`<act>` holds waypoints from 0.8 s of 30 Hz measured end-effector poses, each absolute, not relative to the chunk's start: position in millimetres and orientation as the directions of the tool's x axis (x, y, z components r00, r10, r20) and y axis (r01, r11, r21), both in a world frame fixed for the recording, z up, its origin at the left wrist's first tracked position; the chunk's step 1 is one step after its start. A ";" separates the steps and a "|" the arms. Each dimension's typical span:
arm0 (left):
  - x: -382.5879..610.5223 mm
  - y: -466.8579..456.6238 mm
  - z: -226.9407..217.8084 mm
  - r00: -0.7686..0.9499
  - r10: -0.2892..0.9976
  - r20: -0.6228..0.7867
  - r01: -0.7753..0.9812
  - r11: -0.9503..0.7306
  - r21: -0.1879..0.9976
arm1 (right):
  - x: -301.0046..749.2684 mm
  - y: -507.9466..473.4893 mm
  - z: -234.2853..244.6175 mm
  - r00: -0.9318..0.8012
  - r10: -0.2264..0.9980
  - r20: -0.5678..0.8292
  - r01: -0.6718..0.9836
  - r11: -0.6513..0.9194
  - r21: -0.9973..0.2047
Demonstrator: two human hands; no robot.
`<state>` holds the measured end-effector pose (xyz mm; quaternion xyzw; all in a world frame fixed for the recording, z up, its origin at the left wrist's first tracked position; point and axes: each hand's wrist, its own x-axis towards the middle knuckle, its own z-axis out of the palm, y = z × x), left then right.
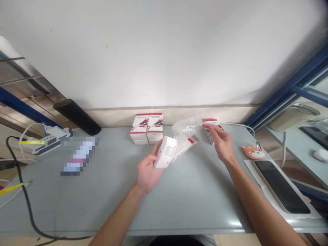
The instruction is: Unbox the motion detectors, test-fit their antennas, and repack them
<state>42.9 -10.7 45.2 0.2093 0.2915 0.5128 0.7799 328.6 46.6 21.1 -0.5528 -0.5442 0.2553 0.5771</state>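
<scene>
A white motion sensor [167, 153] with a domed lens window is gripped in my left hand [149, 171], tilted above the middle of the table. My right hand [220, 141] pinches the end of a clear plastic bag [186, 126], which stretches left toward the top of the sensor. Beneath the bag and beside the sensor lies a flat white-and-red box [186, 146]. Behind my right fingers stands another small red-and-white box [210, 122], partly covered by the hand. Two stacks of similar printed boxes [147, 124] stand left of the sensor, close to the wall.
A black cylinder [78, 117] leans at the back left near a white power strip [52, 141] with cables. A blurred-out phone-like object [80, 156] lies on the left. At right are an orange animal-face case [253, 152] and a phone [282, 186] on white paper.
</scene>
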 end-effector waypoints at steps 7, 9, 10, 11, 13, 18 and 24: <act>41.4 -8.6 43.1 0.357 0.916 -0.182 -0.635 0.381 0.672 | 326.2 44.4 25.4 0.238 0.898 0.370 0.286 0.299 -0.910; 40.9 -8.1 42.9 0.398 0.900 -0.177 -0.627 0.408 0.664 | 326.8 43.7 26.9 0.232 0.896 0.377 0.280 0.310 -0.909; 40.6 -7.8 42.6 0.417 0.892 -0.177 -0.625 0.422 0.657 | 327.2 43.3 27.7 0.232 0.895 0.382 0.278 0.315 -0.908; 40.3 -7.4 42.2 0.430 0.885 -0.179 -0.623 0.434 0.650 | 327.8 42.8 28.6 0.233 0.892 0.386 0.276 0.320 -0.906; 39.3 -6.2 41.3 0.443 0.879 -0.178 -0.622 0.444 0.645 | 328.9 41.8 30.5 0.236 0.888 0.394 0.275 0.328 -0.904; 35.7 -2.8 40.3 0.433 0.884 -0.176 -0.657 0.444 0.610 | 328.8 40.3 33.6 0.229 0.888 0.398 0.268 0.335 -0.903; 33.1 -1.1 41.5 0.425 0.885 -0.193 -0.703 0.456 0.545 | 325.6 39.1 35.8 0.236 0.892 0.385 0.260 0.324 -0.909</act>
